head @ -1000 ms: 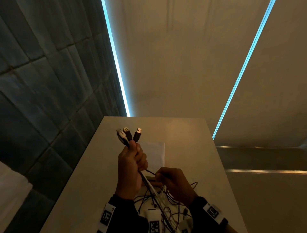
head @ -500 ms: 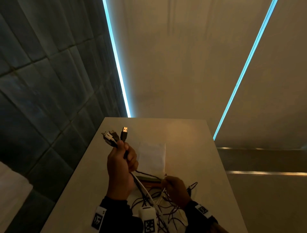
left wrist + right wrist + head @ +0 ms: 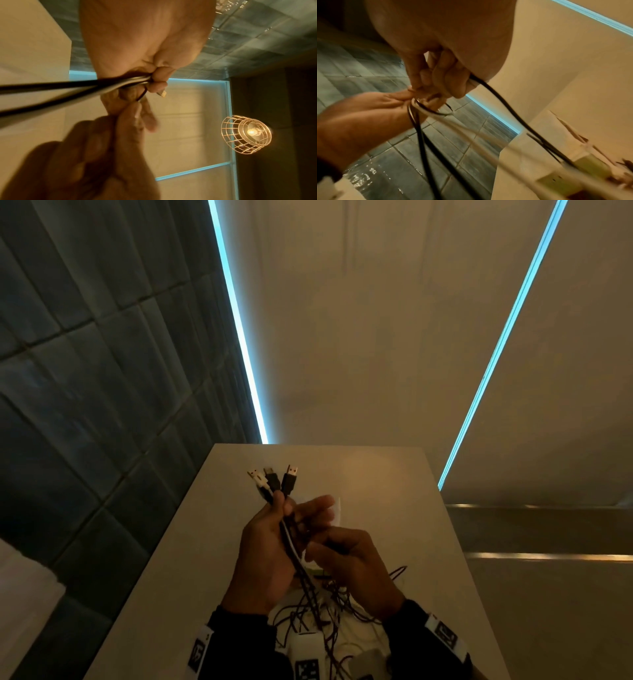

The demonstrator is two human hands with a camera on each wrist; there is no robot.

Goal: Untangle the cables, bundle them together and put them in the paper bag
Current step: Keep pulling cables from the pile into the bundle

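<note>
My left hand [image 3: 284, 508] holds a bundle of black and white cables [image 3: 291, 542] upright above the table, thumb pinching them, the other fingers partly spread. Three USB plugs [image 3: 274, 481] stick out above it. In the left wrist view my left hand [image 3: 150, 79] clamps the cables [image 3: 68, 86]. My right hand [image 3: 329, 546] is right beside the left, curled round a thin black cable [image 3: 505, 105]. Below both hands lies a loose tangle of cables [image 3: 329, 601]. The white paper bag [image 3: 337, 510] lies flat behind the hands, mostly hidden.
The beige table [image 3: 394, 491] is narrow, with a dark tiled wall [image 3: 102, 405] along its left edge and a drop at its right edge. A small white and green piece [image 3: 313, 571] lies among the cables. A wire-caged lamp [image 3: 247, 134] hangs overhead.
My left hand has swung back to the right with the plugs and spread its fingers. My right hand has risen from the tangle to meet the left.
</note>
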